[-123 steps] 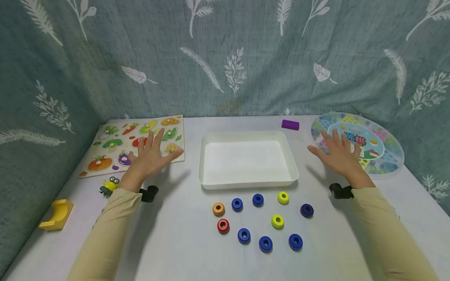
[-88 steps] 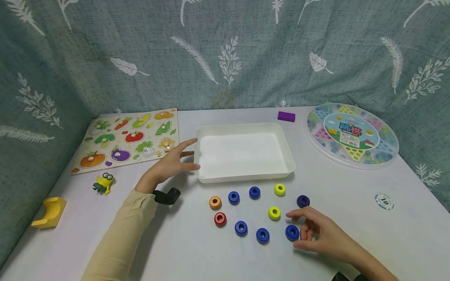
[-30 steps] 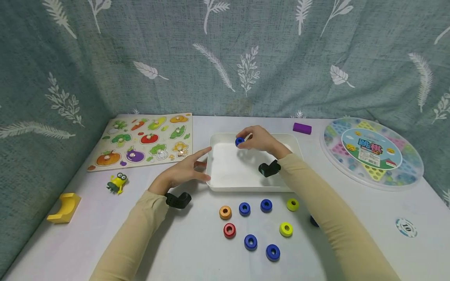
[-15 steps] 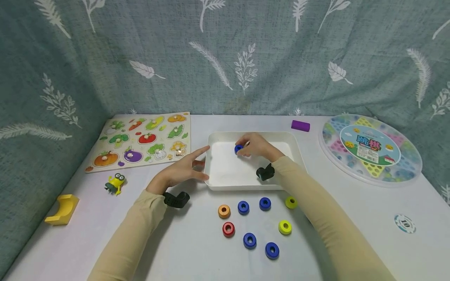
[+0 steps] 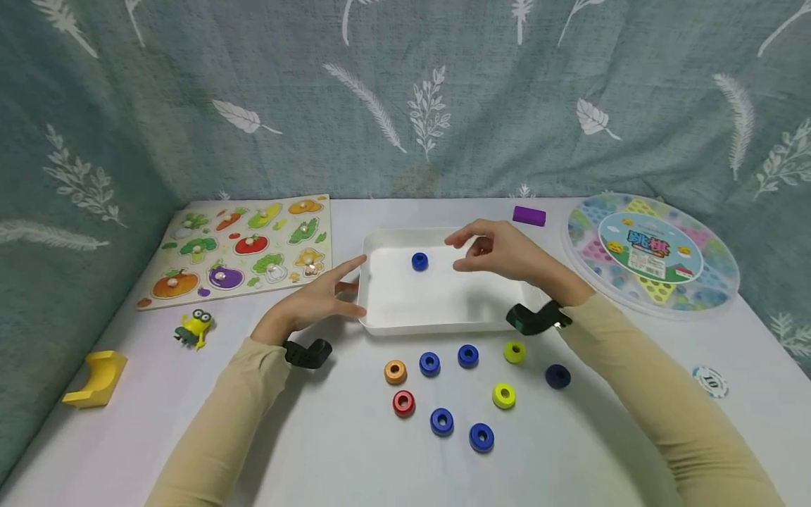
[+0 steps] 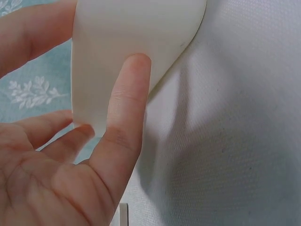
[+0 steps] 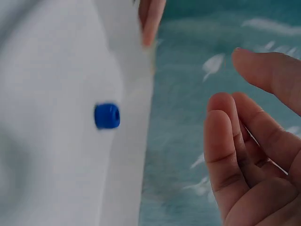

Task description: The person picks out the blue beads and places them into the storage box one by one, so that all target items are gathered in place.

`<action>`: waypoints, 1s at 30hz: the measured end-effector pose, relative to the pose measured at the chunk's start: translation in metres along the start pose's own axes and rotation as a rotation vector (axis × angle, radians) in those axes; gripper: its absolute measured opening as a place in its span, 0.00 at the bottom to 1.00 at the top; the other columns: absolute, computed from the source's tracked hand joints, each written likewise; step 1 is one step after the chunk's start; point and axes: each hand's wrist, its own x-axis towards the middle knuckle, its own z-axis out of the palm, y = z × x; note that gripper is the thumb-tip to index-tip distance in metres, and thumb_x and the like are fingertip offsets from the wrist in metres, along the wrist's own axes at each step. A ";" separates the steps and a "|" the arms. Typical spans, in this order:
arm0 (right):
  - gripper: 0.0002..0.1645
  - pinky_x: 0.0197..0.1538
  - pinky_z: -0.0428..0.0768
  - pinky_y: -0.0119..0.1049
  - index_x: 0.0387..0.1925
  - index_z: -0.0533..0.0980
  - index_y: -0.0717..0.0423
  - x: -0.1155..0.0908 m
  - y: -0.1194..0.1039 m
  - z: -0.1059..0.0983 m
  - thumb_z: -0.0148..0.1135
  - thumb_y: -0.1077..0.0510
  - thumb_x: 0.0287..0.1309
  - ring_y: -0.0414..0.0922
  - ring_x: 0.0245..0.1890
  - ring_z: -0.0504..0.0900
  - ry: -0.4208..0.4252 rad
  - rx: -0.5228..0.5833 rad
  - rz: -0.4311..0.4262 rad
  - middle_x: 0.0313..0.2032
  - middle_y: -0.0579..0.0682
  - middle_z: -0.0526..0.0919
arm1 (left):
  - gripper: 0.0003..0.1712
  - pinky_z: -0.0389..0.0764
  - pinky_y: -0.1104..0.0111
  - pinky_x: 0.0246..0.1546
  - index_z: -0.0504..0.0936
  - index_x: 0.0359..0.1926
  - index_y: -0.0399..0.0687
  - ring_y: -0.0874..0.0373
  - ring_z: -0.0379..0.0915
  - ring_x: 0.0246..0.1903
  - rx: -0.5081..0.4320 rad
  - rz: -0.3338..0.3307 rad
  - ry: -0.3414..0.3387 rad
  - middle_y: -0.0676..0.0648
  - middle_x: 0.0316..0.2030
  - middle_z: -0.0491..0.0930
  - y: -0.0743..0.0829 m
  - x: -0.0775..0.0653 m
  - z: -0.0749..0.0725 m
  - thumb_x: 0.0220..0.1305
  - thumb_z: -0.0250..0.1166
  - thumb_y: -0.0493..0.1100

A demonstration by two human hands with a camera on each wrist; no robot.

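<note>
A blue ring [image 5: 419,262] sits by itself in the white tray [image 5: 443,327], toward the back left; the right wrist view shows the same blue ring [image 7: 107,116]. To its right my right hand [image 5: 500,250] hangs over the tray with nothing in its fingers, thumb and index spread apart. My left hand [image 5: 310,303] touches the tray's left side with fairly straight fingers. Up close in the left wrist view, the thumb [image 6: 127,99] lies against the tray's outer wall. In front of the tray lie several more rings: blue, yellow, an orange ring [image 5: 395,372] and a red ring [image 5: 403,404].
Back left lies a vegetable puzzle board [image 5: 247,250], with a small yellow figure [image 5: 194,329] and a yellow arch block [image 5: 98,380] nearer. A purple cylinder [image 5: 529,216], a round board-game case [image 5: 652,257] and a chip marked 10 [image 5: 711,382] lie to the right.
My right hand took a blue ring from the front right group, carried it into the tray, let go and drew back to the right. My left hand moved to the tray's left side and stayed.
</note>
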 end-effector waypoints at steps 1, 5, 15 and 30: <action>0.21 0.35 0.75 0.35 0.52 0.77 0.59 -0.012 -0.001 0.000 0.67 0.61 0.55 0.46 0.32 0.77 0.001 -0.001 -0.034 0.42 0.55 0.78 | 0.57 0.56 0.45 0.62 0.40 0.75 0.53 0.39 0.50 0.67 0.001 0.002 0.001 0.40 0.72 0.42 0.000 0.000 -0.001 0.54 0.68 0.33; 0.20 0.33 0.77 0.31 0.50 0.76 0.62 -0.060 0.002 0.011 0.67 0.64 0.54 0.43 0.28 0.76 -0.048 0.022 -0.156 0.34 0.52 0.78 | 0.57 0.56 0.45 0.62 0.40 0.75 0.54 0.39 0.50 0.67 -0.003 0.004 -0.002 0.40 0.72 0.41 0.001 -0.001 -0.003 0.55 0.68 0.33; 0.21 0.33 0.79 0.32 0.49 0.76 0.60 -0.133 0.026 0.066 0.69 0.61 0.52 0.38 0.27 0.77 -0.219 0.209 -0.100 0.34 0.55 0.78 | 0.57 0.57 0.46 0.62 0.40 0.75 0.55 0.41 0.50 0.67 -0.019 0.002 -0.003 0.43 0.73 0.40 0.000 -0.003 -0.005 0.54 0.67 0.33; 0.18 0.28 0.78 0.28 0.43 0.79 0.53 -0.149 0.036 0.096 0.71 0.65 0.47 0.32 0.27 0.75 -0.233 0.142 -0.143 0.39 0.42 0.78 | 0.57 0.57 0.46 0.62 0.41 0.75 0.54 0.41 0.50 0.67 -0.019 0.013 -0.011 0.44 0.73 0.40 0.001 0.000 -0.001 0.54 0.68 0.32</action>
